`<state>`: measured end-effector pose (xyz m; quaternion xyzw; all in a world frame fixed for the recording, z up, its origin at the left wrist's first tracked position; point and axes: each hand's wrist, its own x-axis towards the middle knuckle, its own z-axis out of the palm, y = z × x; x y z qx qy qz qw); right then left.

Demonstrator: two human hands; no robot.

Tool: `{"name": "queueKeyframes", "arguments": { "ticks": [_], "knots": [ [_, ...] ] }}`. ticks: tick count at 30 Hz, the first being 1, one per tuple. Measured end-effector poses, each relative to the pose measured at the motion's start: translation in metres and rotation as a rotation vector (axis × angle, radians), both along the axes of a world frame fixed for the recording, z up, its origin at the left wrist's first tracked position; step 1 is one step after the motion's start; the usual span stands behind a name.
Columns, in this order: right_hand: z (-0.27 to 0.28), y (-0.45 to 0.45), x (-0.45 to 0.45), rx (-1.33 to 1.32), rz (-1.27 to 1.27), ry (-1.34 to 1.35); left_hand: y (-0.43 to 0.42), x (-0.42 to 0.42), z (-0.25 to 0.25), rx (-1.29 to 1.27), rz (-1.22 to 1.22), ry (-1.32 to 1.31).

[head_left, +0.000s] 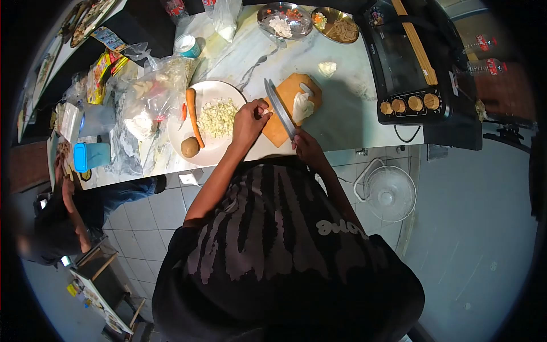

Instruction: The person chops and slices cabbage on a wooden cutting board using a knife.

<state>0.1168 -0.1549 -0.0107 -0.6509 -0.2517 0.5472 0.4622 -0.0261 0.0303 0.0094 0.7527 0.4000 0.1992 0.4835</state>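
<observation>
My right hand grips the handle of a large kitchen knife, whose blade slants across a wooden cutting board. At the board's left edge, my left hand has its fingertips pinched around something small that I cannot make out. White vegetable pieces lie on the board, right of the blade. Beside my left hand is a large pale plate with a heap of chopped pale-green vegetable, a carrot, a small red chilli and a potato-like brown round.
A white piece lies behind the board. Two metal plates of food stand at the back, with a toaster oven on the right. Plastic bags and a blue container sit left, near another person. A white basket is below.
</observation>
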Motion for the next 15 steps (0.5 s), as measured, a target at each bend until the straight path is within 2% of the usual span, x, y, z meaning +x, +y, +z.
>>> {"name": "queueKeyframes", "arguments": {
  "ticks": [2,3,4,5,6,10,12,15],
  "knots": [
    [-0.003,-0.003,-0.003,0.286,0.094,-0.776,0.000,-0.001,0.002,0.094,0.013,-0.034],
    [0.008,-0.002,-0.006,0.291,0.090,-0.773,0.000,-0.002,0.003,0.188,0.019,-0.068],
    [0.029,-0.002,-0.010,0.154,0.138,-0.820,0.003,-0.004,0.004,0.192,0.012,-0.063],
    [0.042,-0.003,-0.014,0.013,0.184,-0.863,0.005,-0.008,0.005,0.315,-0.036,-0.060],
    [0.045,-0.006,-0.014,0.010,0.172,-0.859,0.006,-0.008,0.011,0.437,-0.086,-0.060],
    [0.051,-0.012,-0.009,-0.043,0.168,-0.900,0.000,-0.006,0.036,0.358,-0.115,-0.112],
    [0.053,-0.013,-0.007,-0.056,0.176,-0.915,0.003,-0.003,0.043,0.531,-0.362,-0.039],
    [0.053,-0.012,-0.002,-0.076,0.184,-0.916,0.010,0.006,0.033,0.616,-0.488,0.046]
  ]
}}
